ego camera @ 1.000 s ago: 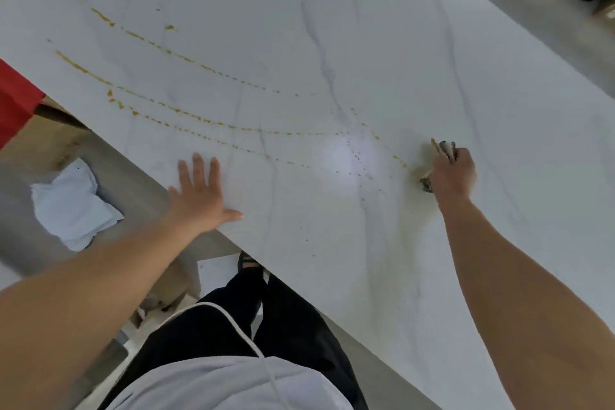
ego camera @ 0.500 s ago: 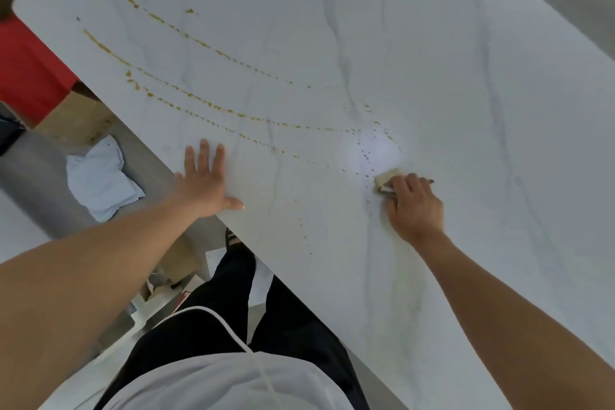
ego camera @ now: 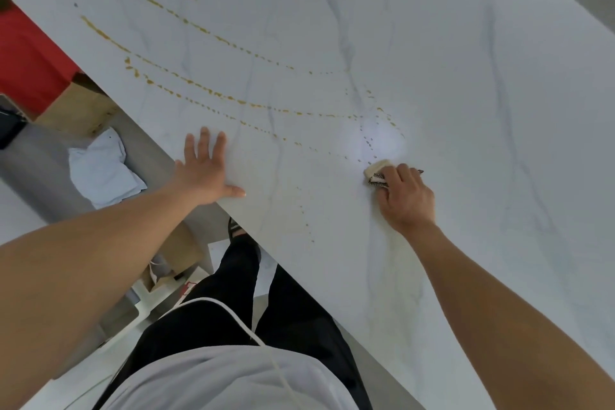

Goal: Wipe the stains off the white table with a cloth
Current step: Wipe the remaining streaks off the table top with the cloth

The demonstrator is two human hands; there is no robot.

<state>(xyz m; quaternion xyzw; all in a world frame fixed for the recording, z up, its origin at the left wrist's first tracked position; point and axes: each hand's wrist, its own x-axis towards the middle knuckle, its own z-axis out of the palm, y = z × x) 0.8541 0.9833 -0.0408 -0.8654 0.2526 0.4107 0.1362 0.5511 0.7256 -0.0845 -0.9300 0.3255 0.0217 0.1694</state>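
Your white table (ego camera: 432,43) fills most of the view, a pale slab with grey veins. Its near edge slants from upper left down to lower right. Below that edge you can see your black trousers (ego camera: 233,309) and white top (ego camera: 216,383).

Across the table's left half run three long, curved trails of brownish-yellow stains (ego camera: 206,90). They are thick toward the table's far left corner and thin out to scattered dots near its middle, where a bright glare (ego camera: 382,140) sits on the surface. One short line of dots runs down toward the near edge.

Off the table, past its left edge, there is a red thing (ego camera: 26,56). Closer to you, a crumpled pale rag (ego camera: 100,173) lies on something grey.

Your left hand (ego camera: 206,173) lies flat on the table at its near edge. Its fingers are straight and spread, its thumb lies along the edge, and it holds nothing.

Your right hand (ego camera: 407,200) is near the table's middle, just on your side of the glare. Its fingers curl down over the cloth (ego camera: 376,171) and clamp it against the tabletop.

The cloth is a small folded wad, cream with a dark checked part, and most of it is hidden under those fingers. It pokes out past the fingertips on the side facing the stains, just beside the last dots of the trails. A dark corner shows beyond the knuckles on the other side.
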